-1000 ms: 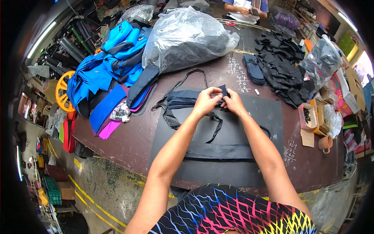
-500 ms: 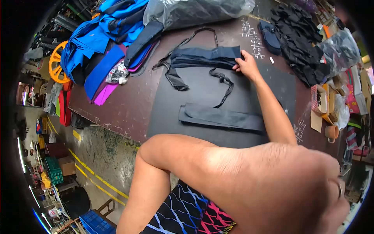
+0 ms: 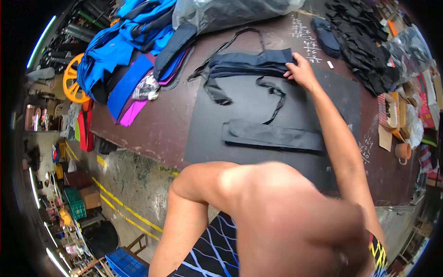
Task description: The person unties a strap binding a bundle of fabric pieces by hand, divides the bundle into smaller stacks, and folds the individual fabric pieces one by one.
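At the far side of a black mat (image 3: 207, 134), my right hand (image 3: 301, 73) pinches the right end of a stack of dark navy fabric strips (image 3: 251, 62). A black twisted tie cord lies around the stack; a second knotted cord (image 3: 278, 99) trails below it. Nearer to me, another folded dark fabric bundle (image 3: 272, 135) lies flat on the mat. My left arm bends across the front, and my left hand (image 3: 323, 231) is very close to the camera, blurred, above my lap. Its fingers cannot be made out.
The brown table (image 3: 147, 134) carries blue fabric pieces (image 3: 104, 51), a plastic-wrapped bundle (image 3: 240, 11), a black fabric heap (image 3: 357, 41), a piece of chalk (image 3: 330, 64) and chalk writing. A brown mug (image 3: 403, 152) and small boxes (image 3: 387, 111) stand at the right edge.
My left hand has swung left and downward close to the camera. The view has shifted slightly, moving the table things to the right. My right hand keeps its pinch on the strips.
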Motion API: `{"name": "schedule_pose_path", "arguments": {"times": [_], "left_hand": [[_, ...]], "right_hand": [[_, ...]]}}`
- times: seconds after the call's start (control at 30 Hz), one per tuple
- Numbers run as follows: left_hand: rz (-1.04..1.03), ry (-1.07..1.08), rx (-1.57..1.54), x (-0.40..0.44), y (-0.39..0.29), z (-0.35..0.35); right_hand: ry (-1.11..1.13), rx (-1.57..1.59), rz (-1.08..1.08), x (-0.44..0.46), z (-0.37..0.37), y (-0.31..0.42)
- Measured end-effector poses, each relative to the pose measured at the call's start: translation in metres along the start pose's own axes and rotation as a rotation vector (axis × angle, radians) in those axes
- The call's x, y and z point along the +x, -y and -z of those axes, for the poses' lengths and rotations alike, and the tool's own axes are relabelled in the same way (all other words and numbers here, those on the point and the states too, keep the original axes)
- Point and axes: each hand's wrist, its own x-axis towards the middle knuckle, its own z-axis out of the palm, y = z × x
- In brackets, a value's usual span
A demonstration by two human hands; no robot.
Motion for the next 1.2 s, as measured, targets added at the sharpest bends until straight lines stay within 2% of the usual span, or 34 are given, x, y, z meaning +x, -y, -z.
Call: {"name": "schedule_pose_path", "arguments": {"times": [0.03,0.1,0.17,0.23,0.3,0.37,0.47,0.5,0.57,0.63,0.67,0.73,0.83,1.1,1.2], "left_hand": [[-0.006,-0.013,0.003,0.0,-0.004,-0.011],[-0.018,-0.038,-0.008,0.019,0.057,0.006],[-0.018,-0.057,-0.013,0.009,0.07,0.018],[0.278,0.173,0.15,-0.026,0.11,0.013],[0.375,0.339,0.148,-0.066,0.135,0.003],[0.395,0.402,0.155,-0.099,0.147,-0.009],[0.435,0.47,0.183,-0.131,0.153,-0.022],[0.459,0.484,0.208,-0.139,0.152,-0.023],[0.473,0.496,0.24,-0.15,0.152,-0.02],[0.53,0.565,0.211,-0.158,0.149,-0.017],[0.563,0.604,0.191,-0.16,0.149,-0.017],[0.585,0.603,0.169,-0.159,0.147,-0.013],[0.63,0.601,0.132,-0.155,0.145,-0.004],[0.671,0.802,0.112,-0.135,0.156,-0.002],[0.517,0.85,0.291,-0.13,0.143,-0.005]], "right_hand": [[-0.008,0.022,-0.002,0.001,-0.003,-0.001],[-0.034,0.06,-0.016,-0.005,-0.01,0.001],[-0.072,0.071,0.003,-0.013,-0.017,0.014],[-0.095,0.095,0.032,-0.018,-0.018,0.024],[-0.154,0.026,0.012,-0.025,-0.016,0.029],[-0.19,-0.005,0.0,-0.033,-0.012,0.028],[-0.268,-0.47,0.296,-0.049,0.016,0.016],[-0.272,-0.477,0.3,-0.061,0.022,0.018],[0.042,-0.478,0.153,-0.093,0.028,0.023],[0.274,-0.56,0.175,-0.128,0.029,0.031],[0.27,-0.562,0.173,-0.145,0.029,0.036],[0.467,-0.721,0.188,-0.177,0.027,0.042],[0.485,-0.745,0.163,-0.202,0.019,0.043],[0.495,-0.946,0.175,-0.208,0.0,0.041],[0.448,-0.994,0.246,-0.226,-0.007,0.044]]}}
